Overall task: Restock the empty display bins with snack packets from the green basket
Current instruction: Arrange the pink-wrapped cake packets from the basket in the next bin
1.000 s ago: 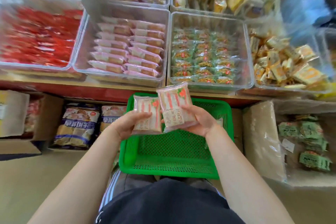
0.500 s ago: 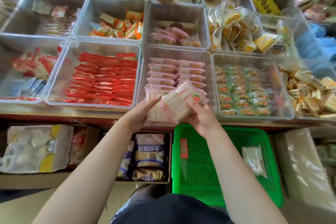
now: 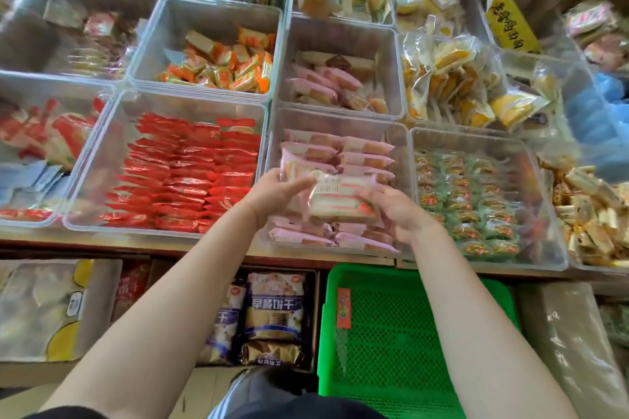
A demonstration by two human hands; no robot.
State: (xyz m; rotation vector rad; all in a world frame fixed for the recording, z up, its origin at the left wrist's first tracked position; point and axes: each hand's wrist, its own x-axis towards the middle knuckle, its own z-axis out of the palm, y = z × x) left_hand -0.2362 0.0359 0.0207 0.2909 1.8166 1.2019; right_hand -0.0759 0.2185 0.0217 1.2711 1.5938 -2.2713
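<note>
Both hands have come up from the green basket (image 3: 401, 330) and now reach over the clear bin of pink-wrapped cakes (image 3: 401, 139), so these packets look about to be laid in its rows. The left hand (image 3: 272, 192) curls its fingers round one pink packet (image 3: 294, 168), and the right hand (image 3: 400, 211) grips a second packet (image 3: 343, 199). That one is clear film, showing pale sponge with pink cream stripes.

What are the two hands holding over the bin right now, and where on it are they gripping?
Both hands hold pink-and-white snack packets: the left hand grips the left end, the right hand the right end, above the clear bin of pink packets.
</note>
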